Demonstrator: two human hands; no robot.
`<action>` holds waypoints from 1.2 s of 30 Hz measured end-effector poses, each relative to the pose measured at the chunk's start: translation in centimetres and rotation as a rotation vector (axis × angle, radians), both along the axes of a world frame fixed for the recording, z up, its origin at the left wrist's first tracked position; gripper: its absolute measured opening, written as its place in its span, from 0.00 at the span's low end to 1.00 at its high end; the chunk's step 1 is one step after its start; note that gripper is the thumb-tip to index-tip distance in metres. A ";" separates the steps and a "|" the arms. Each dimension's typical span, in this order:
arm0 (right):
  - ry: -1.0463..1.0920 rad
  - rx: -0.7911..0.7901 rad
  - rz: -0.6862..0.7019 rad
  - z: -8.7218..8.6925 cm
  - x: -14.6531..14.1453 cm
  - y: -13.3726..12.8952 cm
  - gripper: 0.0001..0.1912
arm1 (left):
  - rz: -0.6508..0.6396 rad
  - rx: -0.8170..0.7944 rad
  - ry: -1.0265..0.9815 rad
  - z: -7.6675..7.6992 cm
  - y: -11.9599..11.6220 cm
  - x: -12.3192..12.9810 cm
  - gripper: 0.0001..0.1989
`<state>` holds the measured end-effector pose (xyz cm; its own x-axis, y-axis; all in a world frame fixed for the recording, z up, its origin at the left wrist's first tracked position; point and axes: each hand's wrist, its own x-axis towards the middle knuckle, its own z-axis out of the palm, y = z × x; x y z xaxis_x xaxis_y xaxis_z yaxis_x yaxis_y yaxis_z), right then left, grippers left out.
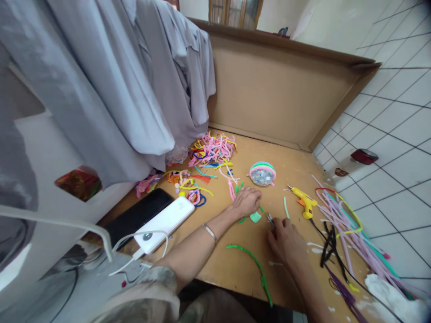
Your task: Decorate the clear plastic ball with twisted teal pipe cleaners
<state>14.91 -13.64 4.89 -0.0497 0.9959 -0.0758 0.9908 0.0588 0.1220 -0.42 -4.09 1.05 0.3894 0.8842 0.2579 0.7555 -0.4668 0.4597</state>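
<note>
My left hand [248, 200] rests on the table with its fingers bent and together. Short green fuzzy pieces lie around and partly under it; what is in the fingers is hidden. Just by it lies a pale green scrap [255, 217]. My right hand [288, 240] is closed round a small metal-tipped tool [270, 219], its silvery end pointing toward the left hand; the rest is covered by the fingers. Nearer me a bent green pipe cleaner [257, 264] lies loose. Beyond the hands sits a round clear ornament [262, 174] with pink and green trim.
A yellow glue gun [305, 201] and lilac pipe cleaners [340, 224] lie to the right. Pink and yellow pieces [215, 148] are heaped at the back. A white power bank [164, 224] and a black phone [138, 217] are at left. Cardboard [269, 89] walls the far side.
</note>
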 end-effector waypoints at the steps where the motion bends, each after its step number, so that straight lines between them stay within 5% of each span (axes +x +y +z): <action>1: 0.013 0.001 -0.013 -0.2 0.0 0.1 0.13 | 0.032 -0.011 -0.009 0.0 0.0 0.0 0.11; 12: 0.264 0.116 -0.064 -0.4 0.8 2.8 0.07 | 0.115 -0.008 -0.100 -0.6 0.5 0.2 0.13; 16: 0.969 -0.032 -0.139 0.9 1.0 5.8 0.06 | 0.069 0.036 -0.307 -0.6 0.9 0.3 0.11; 19: 1.531 -0.174 -0.191 1.2 0.7 7.7 0.10 | 0.043 -0.021 -0.679 -0.7 1.2 0.6 0.08; 22: 1.805 -0.279 -0.153 0.5 0.6 8.6 0.12 | -0.037 -0.195 -1.041 -0.7 1.3 1.0 0.13; 27: 1.874 -0.397 -0.197 -1.3 0.8 8.3 0.15 | -0.127 -0.381 -1.152 -0.4 0.9 1.6 0.18; 33: 1.843 -0.548 0.026 -0.4 0.9 7.3 0.21 | 0.063 -0.289 -1.165 0.0 0.6 1.3 0.16; 36: 1.724 -0.493 0.110 -0.1 0.8 7.0 0.22 | 0.138 -0.216 -1.128 0.1 0.6 1.1 0.14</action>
<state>15.69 -6.62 4.77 -0.4429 0.8870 -0.1306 -0.0409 -0.1655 -0.9854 0.69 -3.49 1.15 -0.0695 0.9694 0.2355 -0.0970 -0.2415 0.9655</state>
